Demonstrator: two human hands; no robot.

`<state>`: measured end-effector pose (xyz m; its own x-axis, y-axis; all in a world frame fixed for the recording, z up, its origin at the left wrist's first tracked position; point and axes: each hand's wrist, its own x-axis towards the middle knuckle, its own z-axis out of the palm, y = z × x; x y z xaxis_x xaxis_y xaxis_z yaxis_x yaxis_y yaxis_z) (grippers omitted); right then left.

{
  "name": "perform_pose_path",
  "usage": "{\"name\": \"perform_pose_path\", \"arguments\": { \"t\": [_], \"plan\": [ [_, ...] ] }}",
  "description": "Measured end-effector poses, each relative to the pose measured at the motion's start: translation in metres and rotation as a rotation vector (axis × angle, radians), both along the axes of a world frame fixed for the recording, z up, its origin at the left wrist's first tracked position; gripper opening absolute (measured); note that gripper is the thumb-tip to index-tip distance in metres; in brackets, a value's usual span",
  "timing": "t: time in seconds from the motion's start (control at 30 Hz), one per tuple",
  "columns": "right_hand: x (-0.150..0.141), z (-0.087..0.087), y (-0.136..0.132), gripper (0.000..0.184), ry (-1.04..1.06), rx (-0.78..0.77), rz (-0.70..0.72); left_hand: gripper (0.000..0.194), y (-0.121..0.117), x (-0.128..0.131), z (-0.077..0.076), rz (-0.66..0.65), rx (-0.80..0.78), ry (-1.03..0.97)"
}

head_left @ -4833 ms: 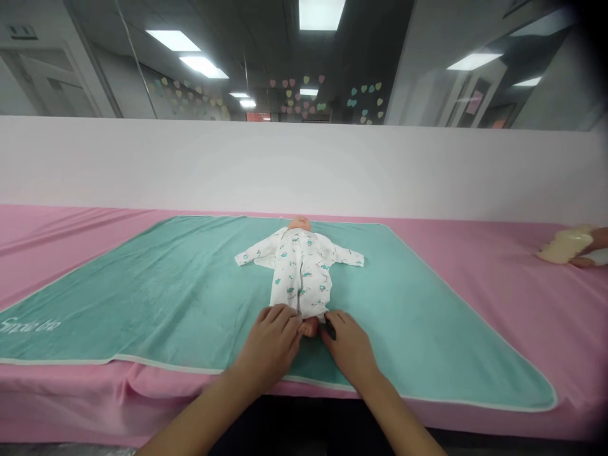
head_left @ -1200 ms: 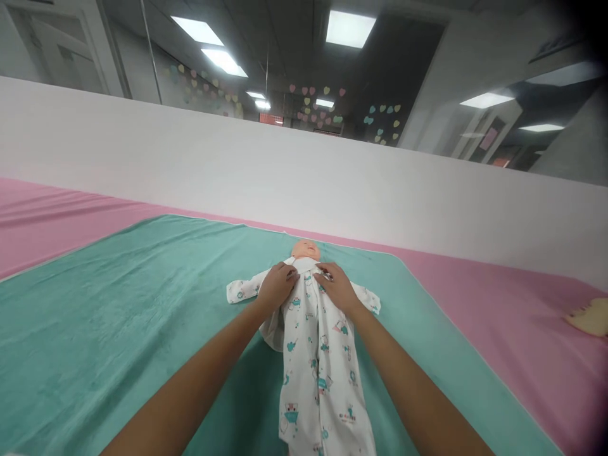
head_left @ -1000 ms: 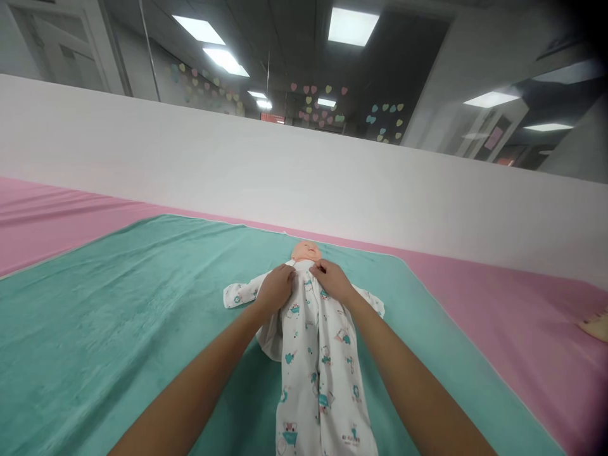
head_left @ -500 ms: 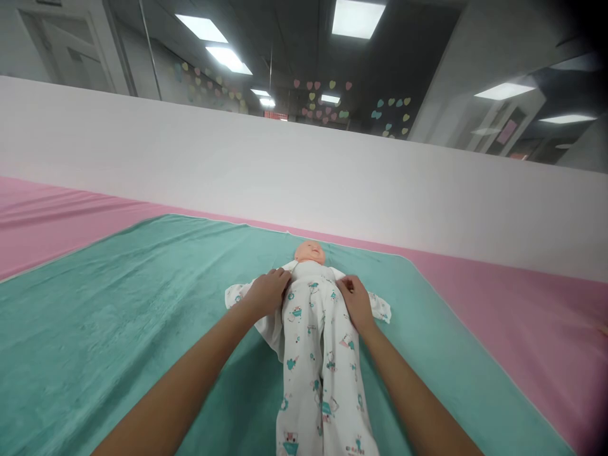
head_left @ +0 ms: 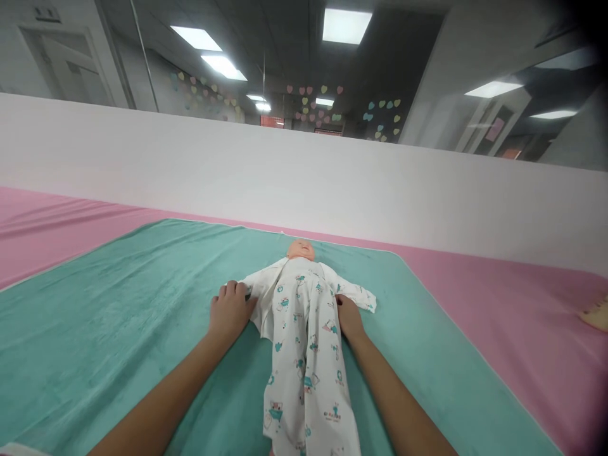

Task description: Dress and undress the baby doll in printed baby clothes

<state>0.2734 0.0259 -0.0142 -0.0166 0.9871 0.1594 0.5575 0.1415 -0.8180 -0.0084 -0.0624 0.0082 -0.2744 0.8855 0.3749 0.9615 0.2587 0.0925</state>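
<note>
A baby doll (head_left: pixel 301 249) lies on its back, head away from me. It wears a white printed baby shirt (head_left: pixel 268 278) with both sleeves spread outward. White printed baby pants (head_left: pixel 306 354) cover its front from the chest down toward me. At the left, my left hand (head_left: pixel 231 310) is closed at the shirt's side by the sleeve, covering the cuff, with its thumb against the fabric. My right hand (head_left: pixel 349 316) has curled fingers at the right edge of the pants, just below the right sleeve; its fingertips are partly hidden.
A green blanket (head_left: pixel 142 304) lies under the doll on a pink cover (head_left: pixel 475 291). Behind rises a low white wall (head_left: pixel 304 177) with a mirror or glass (head_left: pixel 356 82) above. Part of a pale yellow object (head_left: pixel 597 313) shows at the right edge.
Earlier my hands were at the doll's feet, then at the pants' waist on its chest. Now my left hand has moved outward to the shirt's side and my right hand lower along the pants.
</note>
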Motion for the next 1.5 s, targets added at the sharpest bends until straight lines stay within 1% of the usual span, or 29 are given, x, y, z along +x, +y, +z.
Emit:
{"name": "perform_pose_path", "arguments": {
  "t": [0.1,0.13,0.17,0.23,0.3,0.4,0.5,0.53,0.6,0.7,0.77,0.8,0.83,0.87,0.93,0.97,1.0,1.03,1.07,1.13,1.17,1.23,1.3,1.33,1.37,1.4,1.43,1.5],
  "plan": [
    [0.004,-0.005,-0.001,0.023,0.058,0.007,-0.011,0.034,-0.005,-0.002,-0.003,-0.03,-0.069,-0.007],
    [0.006,-0.006,-0.003,0.025,0.12,0.001,-0.013,0.035,-0.007,-0.003,-0.004,-0.039,-0.079,-0.008],
    [0.009,-0.006,-0.004,0.026,0.218,-0.013,-0.011,0.035,-0.008,-0.003,-0.005,-0.04,-0.083,-0.01],
    [0.016,-0.004,-0.005,0.025,0.483,-0.047,0.001,0.034,-0.009,-0.001,-0.006,-0.027,-0.084,-0.032],
    [0.024,0.002,-0.005,0.024,0.74,-0.062,0.006,0.029,-0.008,0.001,-0.007,-0.045,-0.084,-0.08],
    [0.039,0.015,-0.002,0.02,0.945,-0.058,0.02,0.02,-0.005,0.004,-0.008,-0.127,-0.089,-0.217],
    [0.05,0.025,-0.005,0.019,1.017,-0.109,0.136,0.017,-0.005,0.007,-0.003,-0.175,-0.045,-0.486],
    [0.052,0.027,-0.007,0.022,1.005,-0.136,0.172,0.018,-0.007,0.008,0.001,-0.183,0.007,-0.578],
    [0.051,0.03,-0.012,0.032,0.942,-0.202,0.211,0.019,-0.012,0.013,0.013,-0.202,0.153,-0.731],
    [0.045,0.034,-0.021,0.041,0.84,-0.306,0.287,0.021,-0.022,0.026,0.042,-0.238,0.376,-0.899],
    [0.042,0.036,-0.026,0.043,0.822,-0.357,0.375,0.02,-0.026,0.04,0.06,-0.274,0.479,-0.94],
    [0.042,0.038,-0.027,0.044,0.828,-0.369,0.408,0.02,-0.028,0.048,0.068,-0.308,0.494,-0.922],
    [0.042,0.04,-0.028,0.045,0.839,-0.371,0.422,0.019,-0.029,0.057,0.073,-0.369,0.461,-0.886],
    [0.043,0.042,-0.028,0.045,0.849,-0.365,0.418,0.018,-0.029,0.066,0.078,-0.461,0.374,-0.841],
    [0.044,0.049,-0.024,0.044,0.856,-0.336,0.386,0.017,-0.028,0.079,0.082,-0.692,0.083,-0.762],
    [0.044,0.054,-0.02,0.043,0.854,-0.315,0.379,0.017,-0.026,0.083,0.083,-0.784,-0.059,-0.742],
    [0.042,0.061,-0.017,0.042,0.847,-0.296,0.39,0.017,-0.022,0.085,0.084,-0.835,-0.151,-0.738],
    [0.04,0.068,-0.013,0.043,0.831,-0.279,0.419,0.018,-0.016,0.084,0.084,-0.832,-0.175,-0.75],
    [0.035,0.075,-0.01,0.043,0.807,-0.26,0.452,0.019,-0.009,0.081,0.084,-0.78,-0.136,-0.769],
    [0.021,0.09,-0.007,0.046,0.714,-0.206,0.481,0.022,0.011,0.071,0.084,-0.624,0.019,-0.797],
    [0.012,0.097,-0.008,0.047,0.637,-0.177,0.481,0.024,0.022,0.067,0.082,-0.559,0.079,-0.795],
    [-0.006,0.106,-0.013,0.046,0.434,-0.143,0.521,0.028,0.044,0.062,0.077,-0.465,0.113,-0.769],
    [-0.018,0.111,-0.02,0.041,0.221,-0.184,0.688,0.035,0.063,0.064,0.069,-0.376,0.09,-0.704],
    [-0.021,0.112,-0.022,0.037,0.152,-0.216,0.776,0.039,0.071,0.066,0.064,-0.33,0.077,-0.657],
    [-0.022,0.112,-0.021,0.035,0.127,-0.235,0.827,0.043,0.077,0.069,0.06,-0.29,0.063,-0.608],
    [-0.021,0.111,-0.018,0.035,0.144,-0.227,0.818,0.047,0.083,0.071,0.058,-0.261,0.039,-0.555],
    [-0.019,0.11,-0.012,0.036,0.186,-0.19,0.748,0.049,0.087,0.072,0.056,-0.241,0.006,-0.507],
    [-0.015,0.106,0.004,0.038,0.245,-0.058,0.5,0.045,0.095,0.07,0.055,-0.221,-0.075,-0.445]
  ]
}}
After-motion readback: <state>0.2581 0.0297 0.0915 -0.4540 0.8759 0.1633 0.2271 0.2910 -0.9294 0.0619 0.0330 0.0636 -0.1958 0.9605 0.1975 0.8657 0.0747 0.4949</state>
